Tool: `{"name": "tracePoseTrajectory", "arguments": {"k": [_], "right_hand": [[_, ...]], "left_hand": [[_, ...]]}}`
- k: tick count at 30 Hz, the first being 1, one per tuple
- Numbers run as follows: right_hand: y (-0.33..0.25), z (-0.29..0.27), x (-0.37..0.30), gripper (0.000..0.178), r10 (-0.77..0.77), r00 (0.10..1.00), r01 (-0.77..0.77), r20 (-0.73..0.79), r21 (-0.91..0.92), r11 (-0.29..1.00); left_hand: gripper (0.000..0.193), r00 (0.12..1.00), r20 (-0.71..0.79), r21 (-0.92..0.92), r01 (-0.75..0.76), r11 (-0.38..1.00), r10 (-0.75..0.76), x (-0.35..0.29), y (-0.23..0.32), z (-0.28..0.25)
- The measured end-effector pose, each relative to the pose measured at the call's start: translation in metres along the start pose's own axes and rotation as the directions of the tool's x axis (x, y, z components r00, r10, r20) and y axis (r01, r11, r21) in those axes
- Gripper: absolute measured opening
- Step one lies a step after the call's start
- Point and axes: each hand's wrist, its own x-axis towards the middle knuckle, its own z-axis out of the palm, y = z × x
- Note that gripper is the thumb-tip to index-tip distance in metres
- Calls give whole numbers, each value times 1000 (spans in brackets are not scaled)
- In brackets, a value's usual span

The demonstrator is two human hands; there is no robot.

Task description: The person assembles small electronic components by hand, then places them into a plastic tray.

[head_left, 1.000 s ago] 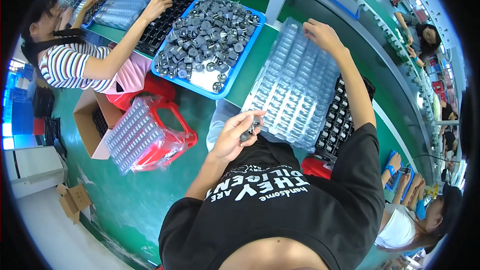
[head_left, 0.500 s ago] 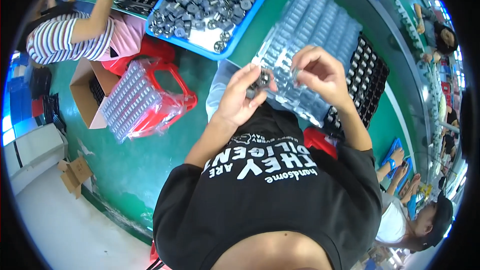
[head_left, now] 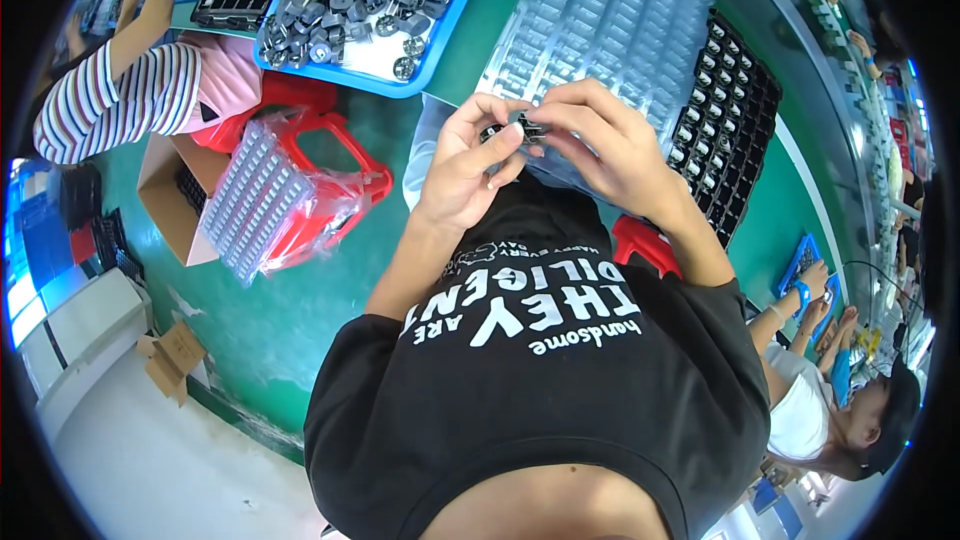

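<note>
My left hand (head_left: 462, 162) is closed around a small round dark plug-like part (head_left: 527, 130) with shiny metal pieces on it, held between thumb and fingers above my lap. Over that part, my right hand (head_left: 606, 147) has its thumb and fingertips pinched at its right side. Whatever those fingertips hold is too small and covered to make out. Just beyond both hands lies a clear plastic blister tray (head_left: 600, 40) with rows of pockets. A blue bin (head_left: 433, 58), full of similar grey and black round parts (head_left: 345, 2), stands farther left.
A black tray (head_left: 722, 130) holding metal parts sits right of the blister tray. A red stool (head_left: 375, 180) carries a plastic-wrapped tray (head_left: 258, 200), beside a cardboard box (head_left: 165, 190). A co-worker in a striped sleeve (head_left: 120, 105) works at left; another person sits lower right.
My right hand has moved left, from apart over the blister tray to the part in my left hand. My left hand has tipped the part slightly. The view has shifted a little.
</note>
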Motion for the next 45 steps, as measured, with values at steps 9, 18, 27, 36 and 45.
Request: {"name": "tracePoseTrajectory", "arguments": {"k": [9,18,27,36,45], "right_hand": [[2,4,-2,42,-95,995,92,-24,-105,990],[4,-4,-2,44,-144,990,142,4,-175,974],[0,-1,-3,44,47,997,-45,57,-30,999],[-4,2,-28,11,303,937,-255,-175,251,934],[-12,-68,-130,8,418,745,-616,-519,-298,729]], "left_hand": [[13,997,19,122,-74,990,72,-3,4,0],[18,998,12,163,-70,984,69,-2,3,7],[19,998,0,214,-56,975,58,-1,0,7],[14,989,-65,360,147,921,-133,-7,2,18],[39,901,138,220,377,900,-412,-10,-14,26]]}}
